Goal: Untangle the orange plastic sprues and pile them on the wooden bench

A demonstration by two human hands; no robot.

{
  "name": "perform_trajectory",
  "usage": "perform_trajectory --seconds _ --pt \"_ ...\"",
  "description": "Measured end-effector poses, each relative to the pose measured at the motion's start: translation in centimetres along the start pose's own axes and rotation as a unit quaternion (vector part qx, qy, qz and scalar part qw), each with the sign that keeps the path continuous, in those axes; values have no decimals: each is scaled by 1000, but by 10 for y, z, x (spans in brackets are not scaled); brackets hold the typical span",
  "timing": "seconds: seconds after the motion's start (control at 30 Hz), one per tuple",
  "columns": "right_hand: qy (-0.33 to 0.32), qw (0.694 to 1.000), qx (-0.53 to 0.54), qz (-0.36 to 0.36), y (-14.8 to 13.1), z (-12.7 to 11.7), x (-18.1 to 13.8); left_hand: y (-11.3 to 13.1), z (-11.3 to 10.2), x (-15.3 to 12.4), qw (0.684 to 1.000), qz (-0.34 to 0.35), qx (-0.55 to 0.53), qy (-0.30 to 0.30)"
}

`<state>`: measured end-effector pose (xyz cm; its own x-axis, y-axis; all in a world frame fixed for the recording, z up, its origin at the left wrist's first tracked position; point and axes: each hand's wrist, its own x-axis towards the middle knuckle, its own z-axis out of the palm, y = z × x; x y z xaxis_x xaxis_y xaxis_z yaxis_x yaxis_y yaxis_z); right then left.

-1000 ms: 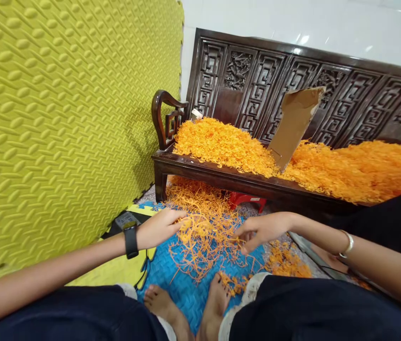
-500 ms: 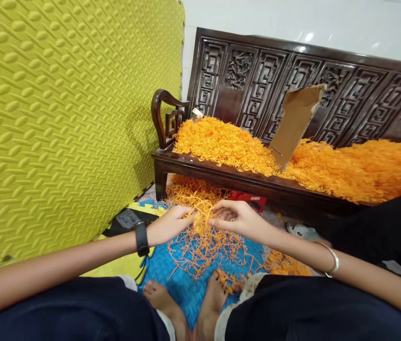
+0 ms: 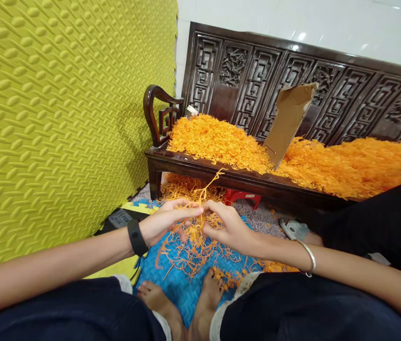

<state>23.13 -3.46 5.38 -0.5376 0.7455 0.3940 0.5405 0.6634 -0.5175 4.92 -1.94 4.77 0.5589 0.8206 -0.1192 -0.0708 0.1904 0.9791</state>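
A second ago my hands stood apart on either side of the loose tangle (image 3: 203, 251); half a second ago they drew together over it. Now my left hand (image 3: 166, 221), coming in from eight o'clock, and my right hand (image 3: 234, 229), from four, meet at the fingertips. Between them a branched orange piece (image 3: 204, 191) pokes out towards one o'clock, its upper end standing clear of the rest. My left thumb and forefinger seem to pinch it; my right forefinger touches at the same spot with its thumb lower and parted, and I cannot tell whether it grips anything. I judge that the work has passed from reaching into the mass to both hands handling one piece. Its lower end is lost behind my fingers, so whether it is free of the tangle I can't tell.

Under my hands, towards six o'clock, strands lie scattered over the blue mat (image 3: 186, 294). The wooden bench (image 3: 225, 102), from twelve to three o'clock, carries orange heaps (image 3: 218, 142) with a cardboard piece (image 3: 287, 121) standing tilted between them, just as before.
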Motion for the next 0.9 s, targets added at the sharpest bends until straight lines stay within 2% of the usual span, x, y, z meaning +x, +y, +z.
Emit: perform_trajectory --seconds 0.1,0.17,0.33,0.43,0.53,0.67,0.8,0.9 --pt "21 999 -22 -15 -4 -7 1 0 -2 1 998 -14 54 -10" --pt "27 1000 13 9 -3 -12 2 0 -5 1 997 -17 80 -13" --pt "51 996 57 54 3 -23 4 0 -12 0 988 -25 152 23" --pt "89 988 94 89 8 -35 3 -1 -15 -1 991 -39 125 -5" --pt "170 969 137 117 14 -55 1 -2 -18 -1 995 -47 69 -45" --pt "282 950 108 83 16 -76 2 -2 -19 1 994 -58 -7 -95" --pt "321 937 123 56 17 -84 4 8 -14 -3 990 -48 -9 -131" --pt "350 931 95 47 19 -89 2 19 -10 -11 989 -31 20 -146"
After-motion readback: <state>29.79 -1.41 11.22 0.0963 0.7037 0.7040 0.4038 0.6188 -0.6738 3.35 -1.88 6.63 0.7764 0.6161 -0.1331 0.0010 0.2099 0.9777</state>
